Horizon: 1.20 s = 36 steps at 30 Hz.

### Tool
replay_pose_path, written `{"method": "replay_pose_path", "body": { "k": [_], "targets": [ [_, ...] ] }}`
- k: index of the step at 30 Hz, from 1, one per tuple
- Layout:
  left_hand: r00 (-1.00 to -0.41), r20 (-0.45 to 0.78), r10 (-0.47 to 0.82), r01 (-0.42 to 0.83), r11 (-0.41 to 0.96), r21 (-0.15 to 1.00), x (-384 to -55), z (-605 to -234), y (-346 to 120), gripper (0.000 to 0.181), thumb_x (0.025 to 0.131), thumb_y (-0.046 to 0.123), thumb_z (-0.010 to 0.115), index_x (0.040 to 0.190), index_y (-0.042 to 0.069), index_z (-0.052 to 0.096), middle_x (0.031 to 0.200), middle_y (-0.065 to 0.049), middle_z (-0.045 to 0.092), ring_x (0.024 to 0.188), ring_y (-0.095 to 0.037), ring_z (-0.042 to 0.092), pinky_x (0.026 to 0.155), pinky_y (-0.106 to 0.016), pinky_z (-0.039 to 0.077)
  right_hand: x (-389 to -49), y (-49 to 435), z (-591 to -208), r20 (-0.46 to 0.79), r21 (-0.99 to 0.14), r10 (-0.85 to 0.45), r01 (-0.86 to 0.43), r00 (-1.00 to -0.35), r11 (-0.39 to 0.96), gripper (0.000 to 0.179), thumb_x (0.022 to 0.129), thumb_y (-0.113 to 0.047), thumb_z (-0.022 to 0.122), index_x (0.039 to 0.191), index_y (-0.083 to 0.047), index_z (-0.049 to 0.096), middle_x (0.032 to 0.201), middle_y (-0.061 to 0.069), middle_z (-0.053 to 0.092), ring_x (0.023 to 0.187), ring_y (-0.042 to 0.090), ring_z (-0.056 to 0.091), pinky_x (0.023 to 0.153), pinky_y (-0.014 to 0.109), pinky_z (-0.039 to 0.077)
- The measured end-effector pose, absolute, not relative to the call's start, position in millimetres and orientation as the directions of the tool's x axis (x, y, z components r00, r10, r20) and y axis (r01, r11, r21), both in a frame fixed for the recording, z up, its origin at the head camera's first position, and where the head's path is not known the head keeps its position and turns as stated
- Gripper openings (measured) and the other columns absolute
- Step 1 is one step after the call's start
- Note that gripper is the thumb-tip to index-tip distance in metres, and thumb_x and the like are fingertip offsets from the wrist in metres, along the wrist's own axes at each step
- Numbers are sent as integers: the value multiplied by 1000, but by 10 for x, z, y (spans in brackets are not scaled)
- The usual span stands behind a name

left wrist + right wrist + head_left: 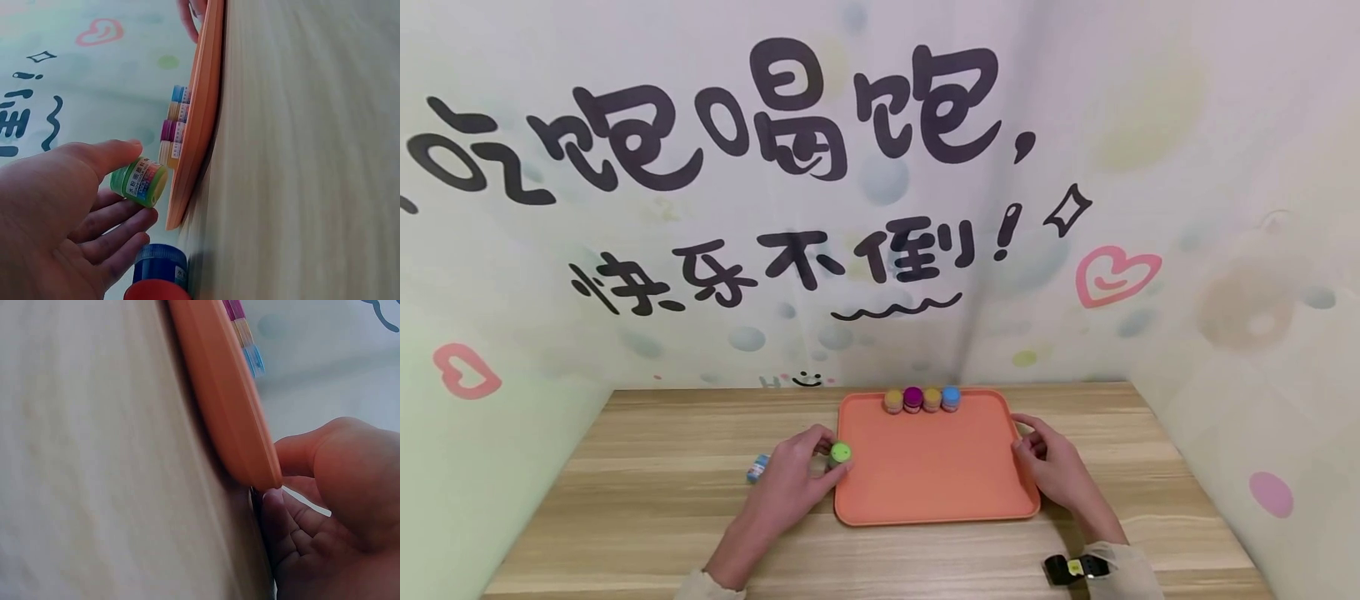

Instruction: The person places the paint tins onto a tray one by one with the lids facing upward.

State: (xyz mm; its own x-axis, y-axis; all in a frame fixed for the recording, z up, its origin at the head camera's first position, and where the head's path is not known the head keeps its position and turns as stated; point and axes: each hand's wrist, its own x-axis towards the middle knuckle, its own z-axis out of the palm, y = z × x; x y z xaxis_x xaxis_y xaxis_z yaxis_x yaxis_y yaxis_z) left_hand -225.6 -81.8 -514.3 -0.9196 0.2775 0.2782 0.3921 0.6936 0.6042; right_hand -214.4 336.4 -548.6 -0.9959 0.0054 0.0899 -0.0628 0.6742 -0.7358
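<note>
My left hand (790, 471) pinches a small paint jar with a green lid (840, 452) between thumb and fingers. In the left wrist view the green jar (140, 181) is tilted, its printed label showing, and the other fingers spread below it. The jar overlaps the left rim of an orange tray (936, 467). On the tray's right side, my right hand (1051, 458) grips the rim. Up close in the right wrist view, the thumb lies over the orange rim (231, 394) with curled fingers (276, 512) at its underside.
Several small jars (913, 400) with yellow, purple and blue lids stand in a row along the tray's far edge. A blue jar (757, 468) is left of my left hand; a red lid (156, 290) shows beside it. A printed backdrop (880, 192) rises behind the wooden table (662, 475).
</note>
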Motion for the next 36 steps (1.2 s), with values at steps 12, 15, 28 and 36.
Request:
{"method": "replay_pose_path", "body": {
  "k": [12, 15, 28, 36],
  "targets": [
    [-903, 309, 297, 429, 624, 654, -2257, -5169, -729, 28, 84, 33, 82, 103, 23, 65, 96, 11, 69, 92, -8, 68, 81, -31, 60, -2166, 3350, -5487, 124, -722, -4, -93, -992, 686, 40, 101, -15, 60, 141, -13, 54, 92, 4, 63, 75, 10, 58, 64, 23, 49],
    [-903, 313, 294, 430, 617, 659, -2256, -5195, -715, 28, 84, 32, 83, 103, 23, 65, 97, 11, 69, 92, -6, 68, 81, -30, 60, -2167, 3346, -5485, 127, -721, -4, -95, -992, 686, 40, 101, -15, 60, 141, -13, 54, 91, 4, 63, 75, 10, 58, 65, 23, 49],
    [-899, 295, 323, 435, 595, 675, -2271, -5208, -575, 32, 84, 30, 83, 107, 19, 64, 102, 6, 70, 96, -11, 68, 81, -30, 60, -2139, 3352, -5477, 82, -740, 16, -50, -997, 670, 41, 101, -18, 60, 142, -14, 53, 93, 5, 65, 76, 13, 58, 64, 24, 48],
    [-891, 298, 343, 452, 598, 662, -2290, -5239, -484, 35, 83, 31, 84, 108, 19, 63, 104, 5, 69, 99, -10, 68, 85, -29, 60, -2141, 3359, -5493, 75, -741, 20, -42, -997, 671, 42, 101, -19, 61, 142, -15, 53, 93, 4, 64, 77, 13, 57, 65, 23, 48]
  ]
}}
